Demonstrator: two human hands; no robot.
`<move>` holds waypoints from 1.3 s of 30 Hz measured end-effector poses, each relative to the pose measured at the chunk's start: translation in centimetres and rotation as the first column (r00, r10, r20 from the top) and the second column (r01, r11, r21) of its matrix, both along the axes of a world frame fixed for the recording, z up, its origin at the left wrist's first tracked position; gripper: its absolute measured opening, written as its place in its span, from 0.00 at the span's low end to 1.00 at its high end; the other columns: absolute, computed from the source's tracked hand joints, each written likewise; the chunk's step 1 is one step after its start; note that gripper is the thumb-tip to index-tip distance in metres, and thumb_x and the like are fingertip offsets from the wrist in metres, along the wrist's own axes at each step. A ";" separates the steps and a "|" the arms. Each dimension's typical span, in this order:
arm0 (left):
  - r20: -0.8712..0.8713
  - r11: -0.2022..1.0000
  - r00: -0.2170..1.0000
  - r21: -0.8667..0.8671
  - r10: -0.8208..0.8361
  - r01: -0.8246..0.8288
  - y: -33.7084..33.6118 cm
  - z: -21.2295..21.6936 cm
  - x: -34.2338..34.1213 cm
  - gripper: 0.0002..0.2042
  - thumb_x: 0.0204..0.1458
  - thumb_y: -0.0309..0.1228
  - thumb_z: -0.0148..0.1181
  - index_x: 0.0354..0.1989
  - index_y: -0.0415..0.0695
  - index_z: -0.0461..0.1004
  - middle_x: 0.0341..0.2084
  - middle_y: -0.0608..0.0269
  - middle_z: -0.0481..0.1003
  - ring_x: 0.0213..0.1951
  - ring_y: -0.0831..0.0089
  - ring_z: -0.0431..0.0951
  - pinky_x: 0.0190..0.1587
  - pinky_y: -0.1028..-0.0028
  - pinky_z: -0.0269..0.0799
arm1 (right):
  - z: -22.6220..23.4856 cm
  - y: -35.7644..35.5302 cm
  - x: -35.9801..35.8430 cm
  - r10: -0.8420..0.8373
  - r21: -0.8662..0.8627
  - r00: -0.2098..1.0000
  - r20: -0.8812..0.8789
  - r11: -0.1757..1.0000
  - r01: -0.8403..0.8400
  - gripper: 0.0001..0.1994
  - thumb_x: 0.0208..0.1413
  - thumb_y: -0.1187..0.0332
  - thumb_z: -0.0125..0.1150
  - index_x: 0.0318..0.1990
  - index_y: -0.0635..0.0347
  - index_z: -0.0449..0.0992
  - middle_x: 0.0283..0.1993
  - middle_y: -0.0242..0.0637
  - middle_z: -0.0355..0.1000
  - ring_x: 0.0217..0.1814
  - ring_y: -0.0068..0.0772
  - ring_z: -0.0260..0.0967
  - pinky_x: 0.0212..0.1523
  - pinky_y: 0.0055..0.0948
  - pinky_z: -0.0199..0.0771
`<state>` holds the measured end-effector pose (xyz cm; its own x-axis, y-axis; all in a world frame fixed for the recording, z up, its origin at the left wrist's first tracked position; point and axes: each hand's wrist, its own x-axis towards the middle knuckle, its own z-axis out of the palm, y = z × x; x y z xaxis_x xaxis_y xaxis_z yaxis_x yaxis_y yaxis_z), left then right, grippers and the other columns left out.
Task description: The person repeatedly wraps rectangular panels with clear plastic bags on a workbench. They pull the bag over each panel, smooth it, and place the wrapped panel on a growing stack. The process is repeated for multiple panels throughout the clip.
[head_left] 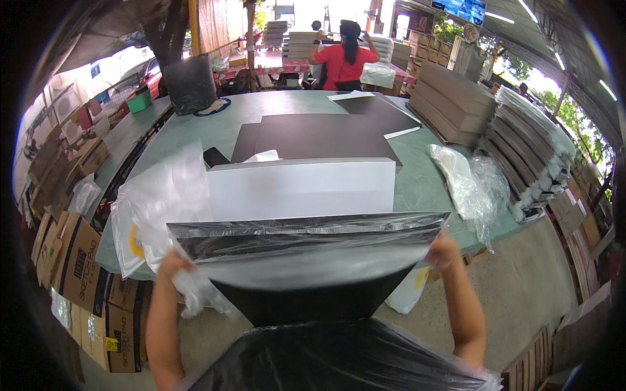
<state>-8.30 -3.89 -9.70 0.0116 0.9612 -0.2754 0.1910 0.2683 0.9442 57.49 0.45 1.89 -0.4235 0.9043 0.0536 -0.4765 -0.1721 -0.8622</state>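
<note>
Between my hands I hold a clear plastic bag (313, 260) stretched wide, with a flat black board (306, 303) showing through and below it. My left hand (175, 266) is closed on the bag's left edge, slightly blurred. At the opposite edge, my right hand (445, 253) also grips the plastic with its fingers closed. Just beyond the bag stands a thick white block of paper (300, 190), its pale side facing me. Dark grey sheets (319, 133) lie flat behind it. Shiny black material (339, 358) covers the lower middle, close to my body.
Loose clear plastic bags lie on the green table (417, 189), a pile (163, 189) at left and another (460, 182) at right. Stacked grey boards (450, 104) and wrapped packs (528, 143) stand at the right. Cardboard boxes (81, 260) sit lower left. A person in red (343, 62) works beyond.
</note>
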 end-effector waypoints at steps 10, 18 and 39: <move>0.192 0.915 0.973 -0.355 -0.132 0.194 -10.8 -3.5 15.1 0.18 0.35 0.36 0.61 0.33 0.38 0.70 0.30 0.63 0.71 0.35 0.75 0.68 0.38 0.77 0.63 | -26.9 -7.2 4.5 0.388 -0.449 0.553 0.738 0.893 -0.029 0.11 0.40 0.72 0.47 0.33 0.61 0.71 0.31 0.35 0.68 0.32 0.31 0.64 0.32 0.28 0.63; 0.043 0.817 0.948 -0.496 -0.316 0.295 -9.8 -2.5 16.5 0.18 0.36 0.38 0.61 0.33 0.39 0.70 0.31 0.63 0.71 0.36 0.75 0.67 0.38 0.76 0.63 | -32.9 -6.6 4.2 0.046 -0.068 0.170 0.984 0.990 0.126 0.07 0.34 0.75 0.42 0.21 0.62 0.69 0.18 0.32 0.63 0.19 0.26 0.60 0.21 0.22 0.59; -0.271 0.980 0.957 -0.193 -0.102 0.050 -8.6 -3.9 14.7 0.22 0.37 0.39 0.60 0.37 0.36 0.67 0.33 0.52 0.70 0.35 0.67 0.70 0.38 0.72 0.65 | -11.7 -6.7 -2.6 -0.097 0.060 0.379 0.920 0.992 0.107 0.10 0.42 0.77 0.43 0.31 0.69 0.70 0.28 0.40 0.69 0.30 0.33 0.65 0.35 0.28 0.63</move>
<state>6.38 -12.53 -13.64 -0.0198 0.8934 -0.4488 0.4660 0.4054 0.7864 54.89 -6.23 -9.81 -0.1127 0.9426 -0.3143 0.5932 -0.1899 -0.7823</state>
